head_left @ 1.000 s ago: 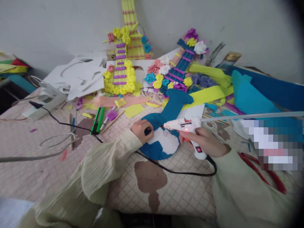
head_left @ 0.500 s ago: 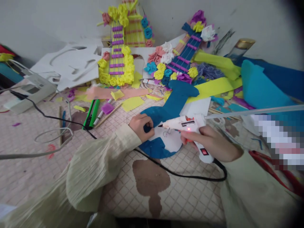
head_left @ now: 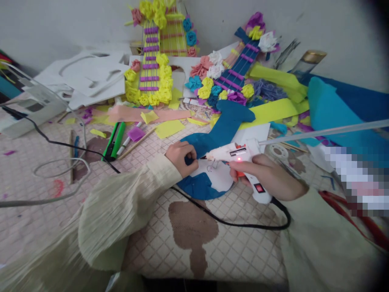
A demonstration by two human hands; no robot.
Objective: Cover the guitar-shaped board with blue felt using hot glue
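Note:
In my right hand [head_left: 270, 174] is a white hot glue gun [head_left: 246, 156] with a glowing red light, a red switch and a clear glue stick out of its back. Its dark nozzle points left, close to my left fingertips. My left hand [head_left: 182, 159] has its fingers curled and pressed together on the blue paper [head_left: 197, 187] at the left side of a guitar-shaped cutout. Part of the cutout's white face [head_left: 220, 176] is bare, and blue paper covers its neck. What exactly the left fingertips pinch is partly hidden.
Two decorated paper guitars, one yellow [head_left: 151, 69] and one blue [head_left: 240, 69], lean at the back. A green utility knife [head_left: 114, 142] lies left of the hands. The gun's black cord [head_left: 219, 221] loops in front. Red-handled scissors [head_left: 349, 215] are at right, with paper scraps around.
The glue gun has shifted slightly left and down, its nozzle nearer my left fingertips. My left hand stays in about the same place. The view has tilted a little.

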